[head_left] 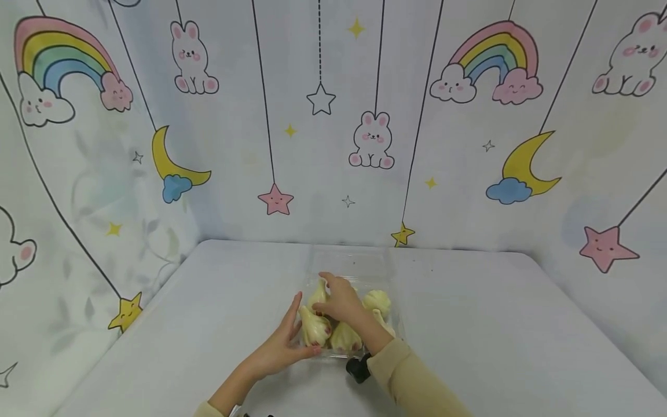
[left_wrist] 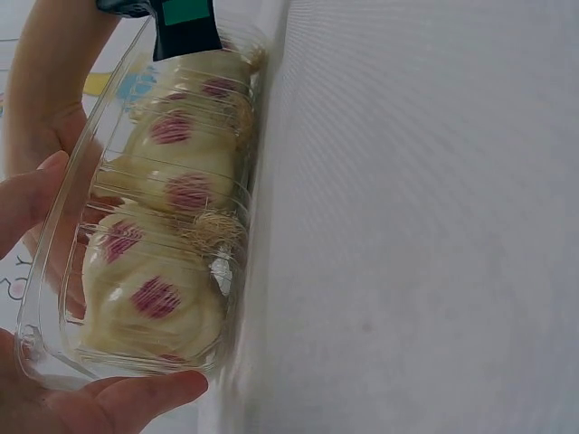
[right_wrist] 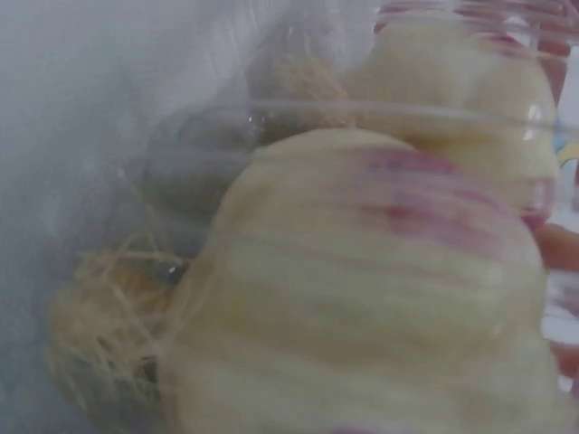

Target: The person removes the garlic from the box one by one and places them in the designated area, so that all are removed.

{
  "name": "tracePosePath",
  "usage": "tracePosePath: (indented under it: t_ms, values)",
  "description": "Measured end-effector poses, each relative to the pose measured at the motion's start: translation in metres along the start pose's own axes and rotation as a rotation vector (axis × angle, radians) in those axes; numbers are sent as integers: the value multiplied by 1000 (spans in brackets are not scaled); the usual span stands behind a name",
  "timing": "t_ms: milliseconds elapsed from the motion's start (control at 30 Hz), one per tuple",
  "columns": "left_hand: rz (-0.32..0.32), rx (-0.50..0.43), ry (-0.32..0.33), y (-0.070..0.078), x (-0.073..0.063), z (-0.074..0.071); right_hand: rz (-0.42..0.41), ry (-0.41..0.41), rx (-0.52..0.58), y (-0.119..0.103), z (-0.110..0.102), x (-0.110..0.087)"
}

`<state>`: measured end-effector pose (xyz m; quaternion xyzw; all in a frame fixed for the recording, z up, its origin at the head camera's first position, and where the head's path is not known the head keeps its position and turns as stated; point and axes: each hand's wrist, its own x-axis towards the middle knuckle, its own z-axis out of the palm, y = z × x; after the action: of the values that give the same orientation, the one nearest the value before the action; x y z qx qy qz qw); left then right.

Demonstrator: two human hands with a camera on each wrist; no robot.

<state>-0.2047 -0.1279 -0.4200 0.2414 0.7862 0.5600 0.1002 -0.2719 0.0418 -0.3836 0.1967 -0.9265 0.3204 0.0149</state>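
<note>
A clear plastic box [head_left: 323, 354] full of pale garlic bulbs with purple patches and tufts of root stands on the table. My left hand [head_left: 281, 347] is spread around its front left corner, fingers fairly straight, thumb along the front wall; the left wrist view shows a thumb or finger against the box end. Over the box's back left part, my right hand [head_left: 339, 298] pinches a garlic bulb [head_left: 316, 294] between thumb and fingers. Nearest to it sit a front left bulb [head_left: 315, 329] and a front middle bulb [head_left: 346, 337]. Through the wall, a bulb [right_wrist: 362, 298] fills the right wrist view.
The box's clear lid [head_left: 349, 263] lies back, away from me. Another bulb [head_left: 377, 301] sits at the box's right side. A black device [head_left: 358, 369] is at the right wrist. White table [head_left: 469, 324] extends on both sides, with a printed curtain [head_left: 323, 150] behind.
</note>
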Motion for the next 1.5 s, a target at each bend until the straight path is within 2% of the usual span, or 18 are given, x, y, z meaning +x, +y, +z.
tracePosePath:
  t_ms: [167, 467, 633, 1033, 1300, 1500]
  values:
    - [-2, 1, -2, -1, -1, -1, 9, -16, -28, -2, 4, 4]
    - [16, 0, 3, -2, -1, -2, 55, -18, -216, -11, 15, 6]
    - [13, -12, -1, -2, -1, -2, 69, -17, -255, -11, 17, 7]
    - [-9, -7, 0, -2, -2, -1, 43, -21, -124, -6, 12, 7]
    - [-13, 3, -5, -1, -2, -1, 22, 66, 1, -5, 4, 2]
    - [-9, 12, -9, -1, 0, -2, 5, 118, 137, -6, -7, -3]
